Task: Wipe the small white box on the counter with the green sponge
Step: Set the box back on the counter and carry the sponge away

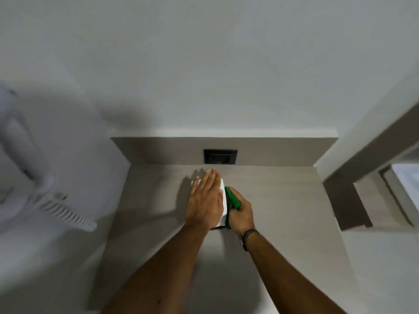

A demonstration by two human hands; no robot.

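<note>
The small white box (224, 201) stands on the grey counter (283, 211) near the middle. My left hand (205, 200) lies flat on top of it, fingers stretched together, covering most of its top. My right hand (241, 214) grips the green sponge (233, 198) and presses it against the box's right side. A dark band sits on my right wrist. The box's left side is hidden under my left hand.
A black wall socket (220, 156) sits in the low backsplash just behind the box. A white appliance with a coiled cord (68, 211) is blurred at the left. A raised ledge and opening (362, 196) border the counter on the right.
</note>
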